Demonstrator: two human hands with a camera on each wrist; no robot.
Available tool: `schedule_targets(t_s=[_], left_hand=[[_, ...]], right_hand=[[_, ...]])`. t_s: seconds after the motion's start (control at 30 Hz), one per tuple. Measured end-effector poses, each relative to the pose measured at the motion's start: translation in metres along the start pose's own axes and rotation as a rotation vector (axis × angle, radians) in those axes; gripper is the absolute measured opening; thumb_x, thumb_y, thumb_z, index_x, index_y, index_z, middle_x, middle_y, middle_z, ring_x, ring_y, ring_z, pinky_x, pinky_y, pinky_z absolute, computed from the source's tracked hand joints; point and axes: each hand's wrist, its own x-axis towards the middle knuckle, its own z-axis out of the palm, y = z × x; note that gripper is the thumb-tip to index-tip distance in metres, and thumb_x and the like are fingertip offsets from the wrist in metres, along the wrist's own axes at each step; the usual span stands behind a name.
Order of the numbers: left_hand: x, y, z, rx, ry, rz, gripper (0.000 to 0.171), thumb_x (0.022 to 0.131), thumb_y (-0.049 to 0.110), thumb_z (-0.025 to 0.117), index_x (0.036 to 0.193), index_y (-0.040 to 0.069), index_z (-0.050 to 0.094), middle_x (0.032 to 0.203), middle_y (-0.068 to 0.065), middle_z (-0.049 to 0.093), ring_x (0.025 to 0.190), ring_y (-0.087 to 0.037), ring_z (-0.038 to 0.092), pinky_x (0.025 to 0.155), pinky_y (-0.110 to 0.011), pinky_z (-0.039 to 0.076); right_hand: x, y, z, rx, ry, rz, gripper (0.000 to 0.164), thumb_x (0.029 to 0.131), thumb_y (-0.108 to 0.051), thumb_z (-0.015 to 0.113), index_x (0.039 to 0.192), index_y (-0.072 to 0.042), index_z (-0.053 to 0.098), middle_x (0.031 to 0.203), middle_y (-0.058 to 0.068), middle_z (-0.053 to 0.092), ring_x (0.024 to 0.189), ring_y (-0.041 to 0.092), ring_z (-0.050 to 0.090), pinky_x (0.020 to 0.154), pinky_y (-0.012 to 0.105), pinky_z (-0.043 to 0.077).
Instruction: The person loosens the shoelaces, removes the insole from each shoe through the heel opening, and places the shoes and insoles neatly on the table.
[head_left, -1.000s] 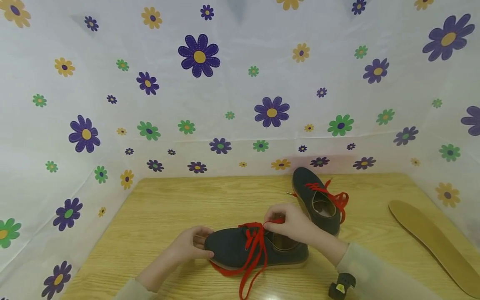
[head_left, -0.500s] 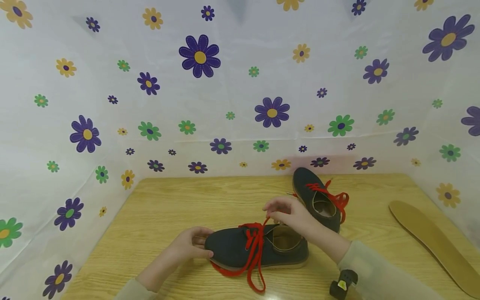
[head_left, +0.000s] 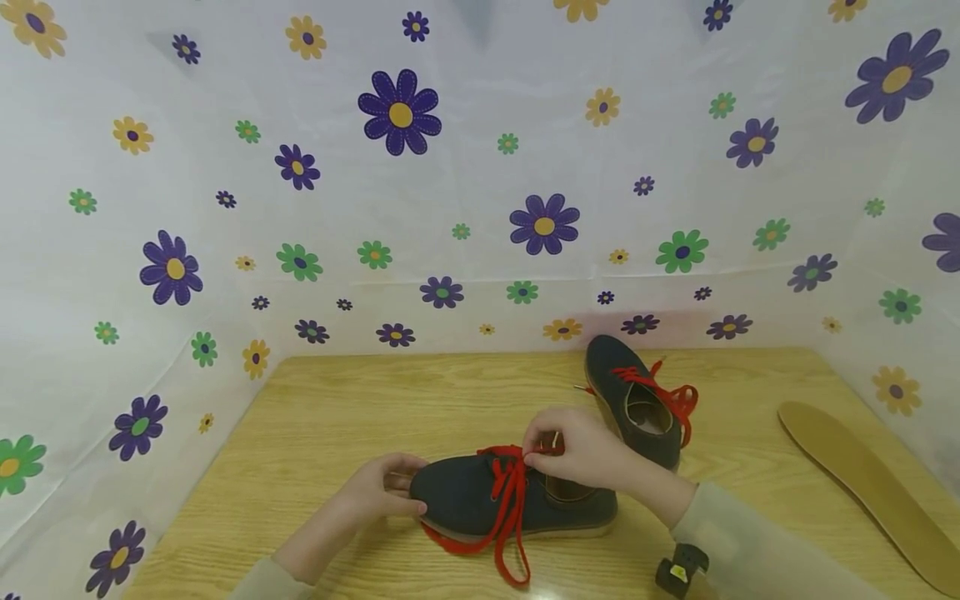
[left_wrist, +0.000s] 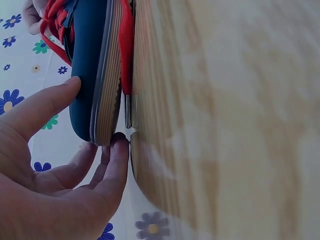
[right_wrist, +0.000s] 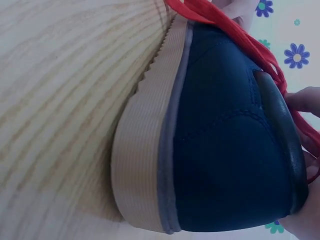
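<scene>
A dark blue shoe (head_left: 450, 492) with red laces (head_left: 512, 492) lies on the table, its toe to the left. My left hand (head_left: 369, 495) holds that toe, thumb on the upper and fingertips at the sole's edge, as the left wrist view shows. Above the shoe's opening, my right hand (head_left: 576, 446) pinches a red lace close to the tongue. Two lace ends hang loose over the near side, and a metal-tipped lace end (left_wrist: 127, 111) lies along the sole. In the right wrist view the shoe's heel (right_wrist: 225, 165) fills the middle, partly hiding the right fingers.
Behind the right forearm stands the second blue shoe (head_left: 611, 365), its red laces (head_left: 681, 404) bunched on top. A tan insole (head_left: 855, 467) lies at the table's right side. Flower-printed white sheeting (head_left: 480, 183) encloses the wooden table (head_left: 360, 400) at back and sides.
The right hand rose slightly from the tongue, drawing the lace up, then came back down to it. One hanging loop got shorter. The left hand and shoe stayed put.
</scene>
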Motion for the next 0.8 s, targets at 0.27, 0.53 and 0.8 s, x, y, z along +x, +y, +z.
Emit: schedule_targets(t_s=[0.27,0.53,0.8], left_hand=[[0.0005,0.0013,-0.0010,-0.011,-0.010,-0.005,0.066,0.087,0.001,0.083,0.143,-0.013,0.052,0.137,-0.027,0.064,0.115,-0.027,0.071,0.098,-0.039,0.061],[0.0001,0.0017,-0.0007,0.014,0.003,-0.019,0.063,0.087,0.001,0.083,0.142,-0.010,0.054,0.136,-0.025,0.065,0.115,-0.025,0.070,0.100,-0.042,0.059],[0.0000,0.0013,0.0005,0.010,0.015,-0.037,0.063,0.087,0.002,0.083,0.142,-0.009,0.054,0.137,-0.023,0.064,0.115,-0.023,0.069,0.101,-0.044,0.057]], right_hand=[[-0.0038,0.0072,0.0013,0.185,0.096,0.073,0.007,0.096,-0.003,0.072,0.089,-0.006,0.072,0.092,0.008,0.070,0.085,0.003,0.059,0.076,0.022,0.053],[-0.0043,0.0066,0.0013,0.298,0.299,0.187,0.004,0.095,-0.001,0.072,0.092,-0.001,0.070,0.094,0.006,0.067,0.083,0.008,0.058,0.075,0.024,0.050],[-0.0027,0.0075,-0.0020,0.347,0.215,0.097,0.013,0.091,0.010,0.063,0.102,0.008,0.071,0.103,0.023,0.069,0.089,0.005,0.064,0.076,0.022,0.054]])
